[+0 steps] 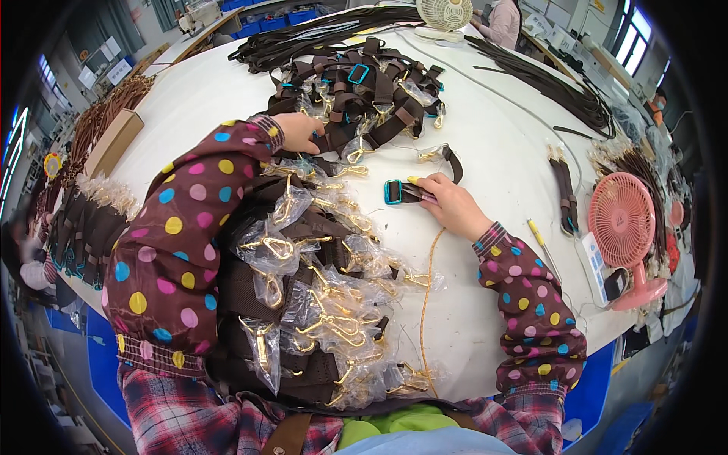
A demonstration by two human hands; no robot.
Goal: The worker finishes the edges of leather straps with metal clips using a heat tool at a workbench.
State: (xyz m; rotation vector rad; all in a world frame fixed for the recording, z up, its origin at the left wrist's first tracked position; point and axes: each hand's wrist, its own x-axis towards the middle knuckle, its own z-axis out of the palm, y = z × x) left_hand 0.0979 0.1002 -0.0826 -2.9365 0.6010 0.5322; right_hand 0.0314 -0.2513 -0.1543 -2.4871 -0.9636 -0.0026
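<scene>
My right hand is closed on a short dark brown strap that lies on the white table. A blue metal buckle sits at the strap's left end, just past my fingertips. Behind that hand the strap curves up toward a plastic-wrapped gold hook. My left hand reaches to the near left edge of a heap of brown straps with blue buckles and bagged gold hooks. Its fingers are curled on a strap there, partly hidden. Against my body rests a large pile of bagged gold snap hooks on brown straps.
A pink fan stands at the right, near a yellow-handled tool and a small strap bundle. Long dark straps lie far right. An orange cord runs toward me. At the left stands a cardboard box.
</scene>
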